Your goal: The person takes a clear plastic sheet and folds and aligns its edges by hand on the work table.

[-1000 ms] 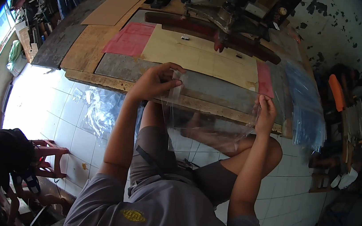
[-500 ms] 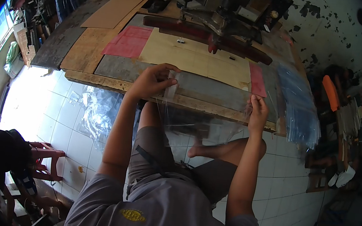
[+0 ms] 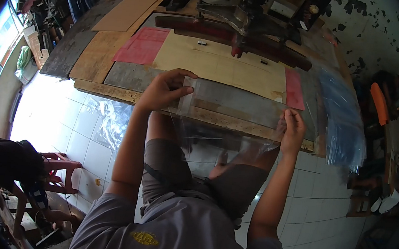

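A clear plastic sheet (image 3: pixel 208 138) hangs between my two hands at the table's front edge. Its upper left corner is pinched by my left hand (image 3: pixel 166 90), thumb and fingers closed. On the other side my right hand (image 3: pixel 294 128) grips the upper right corner with its fingertips. Beyond the hands, a yellow sheet (image 3: pixel 216 65) lies flat with a red strip (image 3: pixel 142 45) at its left and a smaller red piece (image 3: pixel 294 88) at its right. A dark red press bar (image 3: pixel 196 27) stands over the far part of the yellow sheet.
A stack of clear bluish plastic sheets (image 3: pixel 340 123) drapes over the table's right end. Cardboard (image 3: pixel 126 13) lies at the far left. Crumpled plastic (image 3: pixel 113 122) is on the tiled floor. A person (image 3: pixel 13 164) is at lower left beside a red stool (image 3: pixel 63 173).
My right hand has moved a little rightward, and the plastic sheet looks more spread between my hands. My right leg has shifted under the table. The view has turned slightly.
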Available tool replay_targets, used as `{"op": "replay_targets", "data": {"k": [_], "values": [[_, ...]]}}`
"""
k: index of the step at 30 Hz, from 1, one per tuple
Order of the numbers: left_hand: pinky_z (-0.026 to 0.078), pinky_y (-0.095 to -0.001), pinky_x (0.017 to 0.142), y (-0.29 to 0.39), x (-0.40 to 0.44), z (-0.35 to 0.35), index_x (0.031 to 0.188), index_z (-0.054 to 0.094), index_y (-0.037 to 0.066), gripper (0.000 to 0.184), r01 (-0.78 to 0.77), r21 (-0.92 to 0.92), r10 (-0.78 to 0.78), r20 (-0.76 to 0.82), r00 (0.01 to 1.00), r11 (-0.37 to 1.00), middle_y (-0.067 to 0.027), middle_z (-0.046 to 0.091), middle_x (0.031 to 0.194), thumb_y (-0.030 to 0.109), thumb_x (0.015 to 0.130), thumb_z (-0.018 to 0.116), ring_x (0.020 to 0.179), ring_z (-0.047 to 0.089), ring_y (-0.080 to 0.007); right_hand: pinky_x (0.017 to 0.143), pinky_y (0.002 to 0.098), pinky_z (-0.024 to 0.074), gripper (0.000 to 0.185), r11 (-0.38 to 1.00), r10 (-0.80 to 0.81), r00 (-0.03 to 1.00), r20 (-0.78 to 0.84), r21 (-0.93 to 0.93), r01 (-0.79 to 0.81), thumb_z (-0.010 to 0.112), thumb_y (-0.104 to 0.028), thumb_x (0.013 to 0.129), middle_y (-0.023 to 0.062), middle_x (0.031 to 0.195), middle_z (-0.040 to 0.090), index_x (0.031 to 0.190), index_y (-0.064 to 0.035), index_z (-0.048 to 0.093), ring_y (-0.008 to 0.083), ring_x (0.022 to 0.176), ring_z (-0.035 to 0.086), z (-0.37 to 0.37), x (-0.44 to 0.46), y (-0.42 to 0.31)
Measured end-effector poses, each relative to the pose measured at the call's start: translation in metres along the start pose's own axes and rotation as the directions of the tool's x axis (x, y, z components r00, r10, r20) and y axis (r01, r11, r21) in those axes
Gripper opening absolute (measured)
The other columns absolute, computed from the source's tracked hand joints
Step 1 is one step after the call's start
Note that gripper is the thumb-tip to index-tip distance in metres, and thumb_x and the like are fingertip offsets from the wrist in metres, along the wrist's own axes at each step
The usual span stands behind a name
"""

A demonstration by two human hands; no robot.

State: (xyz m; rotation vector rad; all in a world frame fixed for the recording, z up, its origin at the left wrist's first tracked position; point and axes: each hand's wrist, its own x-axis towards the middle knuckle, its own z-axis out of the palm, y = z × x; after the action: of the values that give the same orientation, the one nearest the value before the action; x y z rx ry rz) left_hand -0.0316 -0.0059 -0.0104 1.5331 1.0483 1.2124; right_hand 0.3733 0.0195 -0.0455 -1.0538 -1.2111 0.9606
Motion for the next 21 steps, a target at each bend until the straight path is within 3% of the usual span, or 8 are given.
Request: {"op": "replay_targets", "data": {"k": [4, 11, 18, 21], "values": [[0.049, -0.0222, 0.076, -0.009, 0.004, -0.003, 0.125, 0.064, 0.002, 0.034, -0.001, 0.009, 0.001, -0.002, 1.000, 1.000, 0.0006, 0.068, 0.095, 0.003, 0.093, 0.073, 0.084, 0.061, -0.0030, 0.076, 0.0239, 0.0432, 0.020, 0.997, -0.058, 0.998, 0.007, -0.046, 0.058, 0.065, -0.020, 0.102, -0.0016, 0.087, 0.063, 0.099, -0.0010, 0.070, 0.0067, 0.083, 0.056, 0.003, 0.001, -0.004], [0.035, -0.0188, 0.061, -0.007, 0.003, 0.003, 0.123, 0.067, 0.003, 0.033, 0.004, 0.112, 0.001, -0.051, 0.999, 0.994, 0.0090, 0.047, 0.074, 0.004, 0.091, 0.075, 0.066, 0.040, 0.0008, 0.074, 0.0238, 0.0438, 0.020, 0.998, -0.004, 1.000, -0.003, -0.062, 0.004, 0.065, -0.021, 0.102, -0.0021, 0.087, 0.063, 0.100, -0.0015, 0.070, 0.0062, 0.082, 0.056, 0.001, -0.001, -0.006], [0.035, -0.0175, 0.061, -0.021, 0.006, 0.001, 0.124, 0.067, 0.004, 0.033, -0.011, 0.102, 0.020, -0.084, 0.996, 0.995, 0.0093, 0.050, 0.074, 0.003, 0.091, 0.075, 0.066, 0.043, 0.0019, 0.068, 0.0220, 0.0440, 0.019, 0.999, -0.016, 1.000, -0.013, -0.047, 0.016, 0.065, -0.021, 0.103, -0.0019, 0.086, 0.065, 0.102, -0.0024, 0.071, 0.0047, 0.076, 0.057, 0.002, 0.001, -0.003], [0.044, -0.0191, 0.069, -0.015, 0.006, 0.007, 0.126, 0.066, 0.003, 0.035, 0.012, 0.069, -0.005, -0.101, 0.995, 0.998, 0.0048, 0.059, 0.079, 0.002, 0.092, 0.074, 0.073, 0.052, -0.0005, 0.068, 0.0220, 0.0441, 0.019, 0.998, -0.022, 1.000, -0.018, -0.054, 0.021, 0.064, -0.020, 0.103, -0.0015, 0.087, 0.065, 0.102, -0.0019, 0.070, 0.0048, 0.076, 0.057, 0.001, 0.001, -0.001]]}}
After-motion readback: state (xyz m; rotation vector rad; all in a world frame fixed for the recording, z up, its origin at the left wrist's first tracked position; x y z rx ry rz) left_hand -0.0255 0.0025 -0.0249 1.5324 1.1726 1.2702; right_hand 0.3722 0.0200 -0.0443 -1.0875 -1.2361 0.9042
